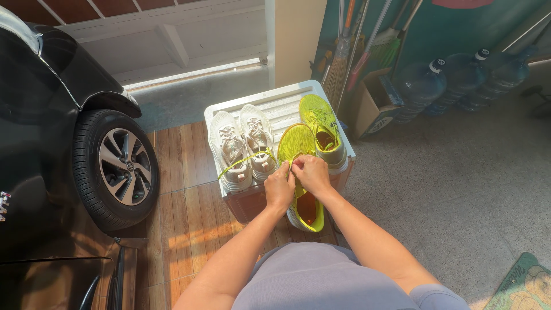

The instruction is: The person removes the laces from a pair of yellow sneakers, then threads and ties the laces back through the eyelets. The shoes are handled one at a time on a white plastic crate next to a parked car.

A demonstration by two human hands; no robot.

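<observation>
A neon yellow sneaker [302, 172] lies on the near edge of a white plastic box [275, 103], its orange insole showing toward me. Both hands work at its laces. My left hand [279, 186] pinches a yellow lace [244, 159] that stretches left across a pair of white sneakers [244, 146]. My right hand [311, 172] grips the lacing over the shoe's tongue. A second neon yellow sneaker [321, 129] rests on the box further back on the right.
A black car with its front wheel [117, 166] stands at the left on wood-look flooring. Brooms [359, 51], a cardboard box [376, 100] and large blue water jugs [459, 83] line the back wall at right. A patterned mat [525, 284] lies at the bottom right.
</observation>
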